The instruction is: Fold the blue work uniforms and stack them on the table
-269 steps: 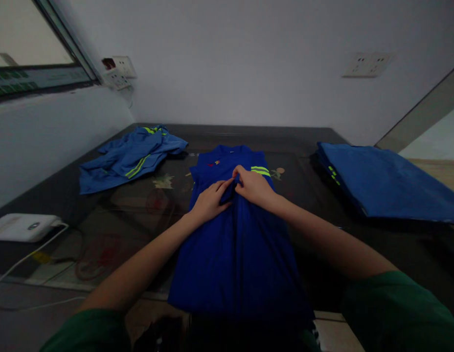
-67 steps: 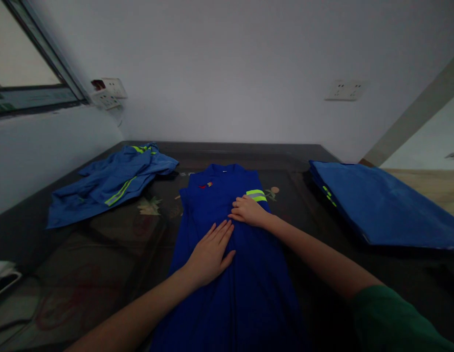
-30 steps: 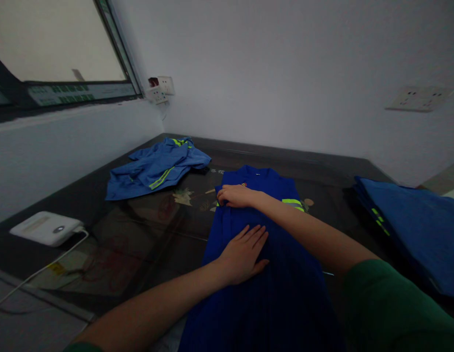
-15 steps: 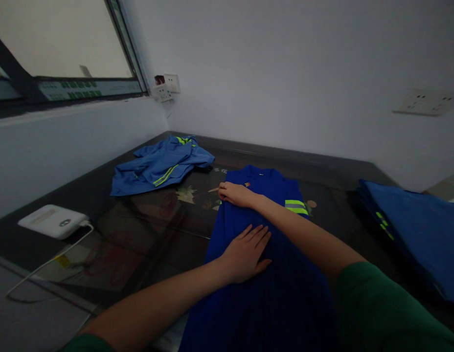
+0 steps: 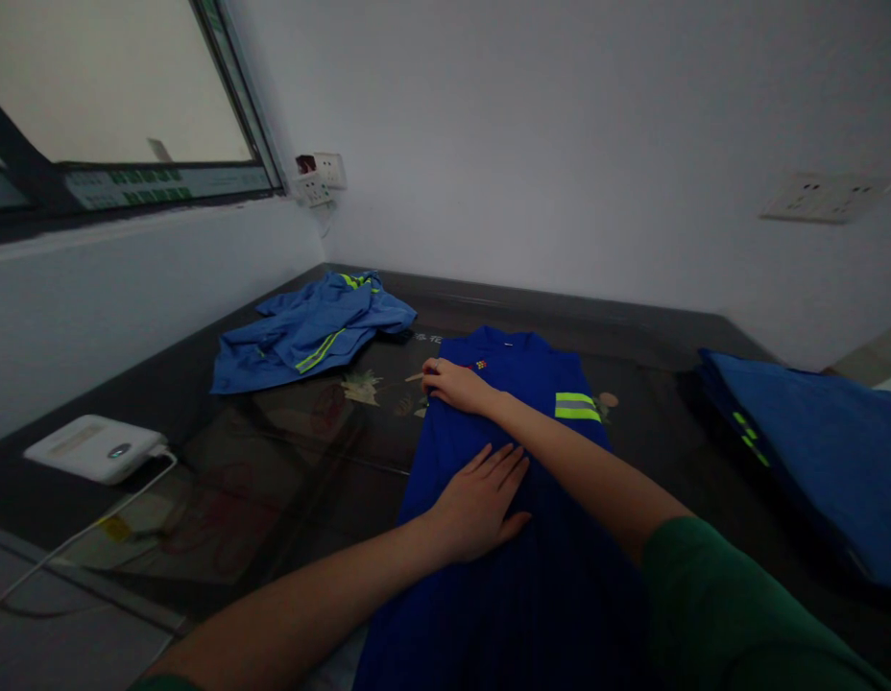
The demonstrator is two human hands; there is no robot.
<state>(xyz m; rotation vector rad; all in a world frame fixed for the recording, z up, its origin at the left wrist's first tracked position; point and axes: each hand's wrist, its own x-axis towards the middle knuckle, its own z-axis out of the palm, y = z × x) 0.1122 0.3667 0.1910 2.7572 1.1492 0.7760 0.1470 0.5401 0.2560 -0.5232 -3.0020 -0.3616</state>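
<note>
Dark counter (image 5: pixel 308 451): stretching underneath. Royal-blue garment (image 5: pixel 517 595): lying lengthwise on it. Folded blue stack (image 5: pixel 820 451): sitting at right. Left hand (image 5: pixel 478 504): lying flat on the garment, released. Right hand (image 5: pixel 456 386): resting curled at the garment's left edge; grasp unclear.

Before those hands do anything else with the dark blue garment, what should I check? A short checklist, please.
1. Left hand flat on the dark blue garment: ok.
2. Right hand at the garment's side edge: ok.
3. Right fingers gripping cloth: cannot tell, they curl out of view.
4. Reflective band uncovered by the right arm: ok.
5. Lighter blue garment lying apart: ok.
6. White device away from both hands: ok.
</note>
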